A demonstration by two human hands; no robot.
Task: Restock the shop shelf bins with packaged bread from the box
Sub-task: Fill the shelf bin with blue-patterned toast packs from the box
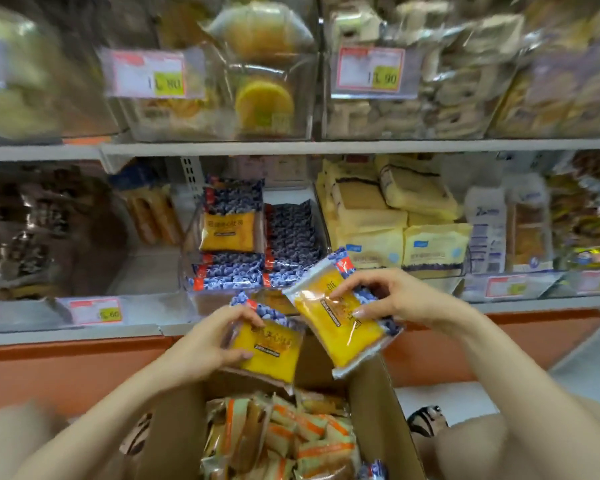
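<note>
Shelf bin (189,258) sat partly filled; left grip (219,341) clamped a bread pack (271,351), right grip (395,299) a second pack (340,327); box (371,403) looked far from emptied

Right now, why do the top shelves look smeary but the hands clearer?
Head view, top: blur smears the upper bins and price tags. Head view, centre: the left packet in the left hand and the right packet in the right hand look sharper; glare streaks the right packet.
</note>
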